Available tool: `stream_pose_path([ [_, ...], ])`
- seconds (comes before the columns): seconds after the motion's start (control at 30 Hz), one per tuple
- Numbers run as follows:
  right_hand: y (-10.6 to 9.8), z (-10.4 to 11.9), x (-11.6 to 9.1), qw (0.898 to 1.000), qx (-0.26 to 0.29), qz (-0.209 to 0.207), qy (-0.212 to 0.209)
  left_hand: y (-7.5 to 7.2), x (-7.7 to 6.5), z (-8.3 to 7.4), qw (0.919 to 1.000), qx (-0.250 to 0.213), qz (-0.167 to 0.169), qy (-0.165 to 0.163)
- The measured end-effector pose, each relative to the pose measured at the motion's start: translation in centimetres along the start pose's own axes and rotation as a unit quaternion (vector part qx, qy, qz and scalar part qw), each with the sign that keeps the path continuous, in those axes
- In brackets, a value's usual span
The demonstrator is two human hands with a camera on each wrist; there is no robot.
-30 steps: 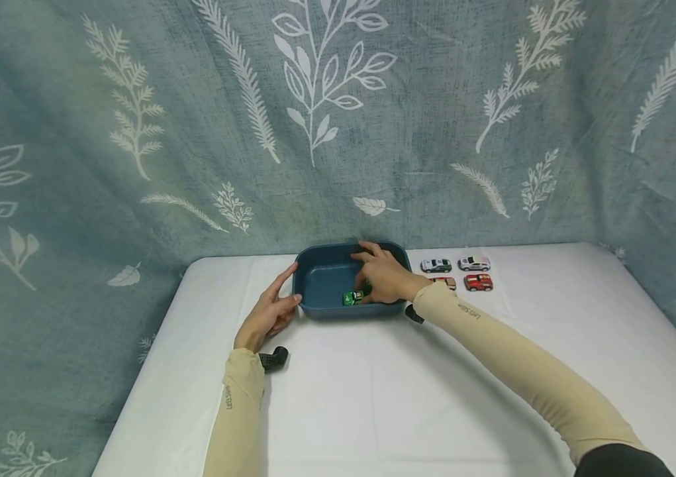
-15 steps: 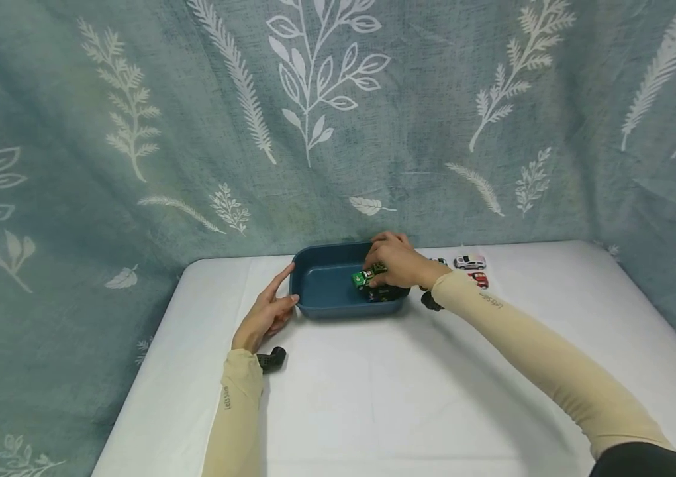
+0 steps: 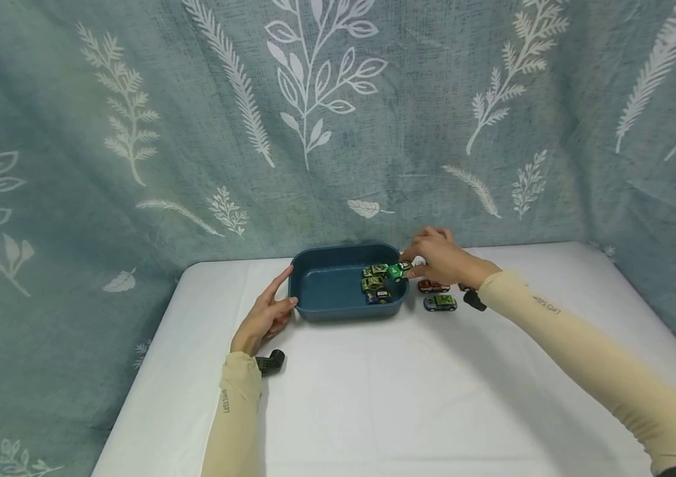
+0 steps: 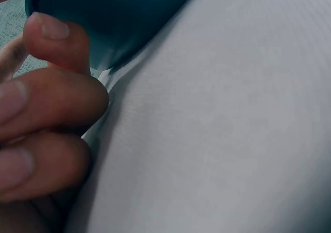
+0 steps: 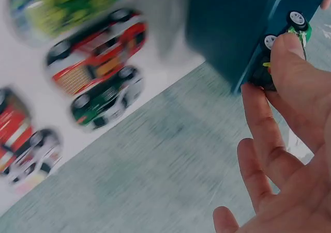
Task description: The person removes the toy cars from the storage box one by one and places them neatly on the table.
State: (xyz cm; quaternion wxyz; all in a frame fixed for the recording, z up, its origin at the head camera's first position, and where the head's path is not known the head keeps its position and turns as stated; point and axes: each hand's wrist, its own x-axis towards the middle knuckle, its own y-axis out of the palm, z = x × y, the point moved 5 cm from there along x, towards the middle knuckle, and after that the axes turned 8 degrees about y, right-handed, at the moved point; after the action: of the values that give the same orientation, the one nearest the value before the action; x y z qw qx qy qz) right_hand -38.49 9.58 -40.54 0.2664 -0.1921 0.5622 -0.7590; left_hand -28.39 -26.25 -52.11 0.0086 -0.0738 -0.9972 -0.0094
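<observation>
My left hand (image 3: 263, 318) is at the left end of the dark blue tray (image 3: 338, 314), its straight index finger and its thumb touching the rim. The other fingers are curled beneath, as the left wrist view shows. Thumb and fingers of my right hand (image 3: 445, 257) pinch a green toy car (image 3: 399, 271) over the tray's right end. Inside the tray sit a green-and-black toy car (image 3: 375, 270), a yellow-green toy car (image 3: 373, 284) and a dark blue toy car (image 3: 379, 297), close together.
Right of the tray on the white-covered table (image 3: 338, 397) stand a blue-green toy car (image 3: 440, 303) and a red-and-orange toy car (image 3: 433, 286). A green-and-white toy car (image 5: 107, 99) and others show in the right wrist view. A leaf-patterned curtain (image 3: 314, 199) hangs behind.
My right hand has moved right with the green toy car, from the tray's middle to its right end, uncovering the cars inside. The left hand has stayed at the rim.
</observation>
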Motion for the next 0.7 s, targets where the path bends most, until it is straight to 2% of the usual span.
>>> stream_pose_path([
  [0.27,-1.3,-3.0,-3.6,1.000,-0.017,-0.011,0.018,0.0,0.0,-0.1,1.0000,0.006,0.002,0.006],
  [0.5,-1.3,-5.6,-6.2,0.999,-0.033,-0.012,0.039,-0.1,0.1,0.0,0.9998,0.021,-0.002,0.004],
  [0.7,-1.2,-7.2,-8.0,0.998,-0.042,-0.019,0.041,0.0,-0.1,0.1,0.9998,0.021,-0.002,-0.001],
])
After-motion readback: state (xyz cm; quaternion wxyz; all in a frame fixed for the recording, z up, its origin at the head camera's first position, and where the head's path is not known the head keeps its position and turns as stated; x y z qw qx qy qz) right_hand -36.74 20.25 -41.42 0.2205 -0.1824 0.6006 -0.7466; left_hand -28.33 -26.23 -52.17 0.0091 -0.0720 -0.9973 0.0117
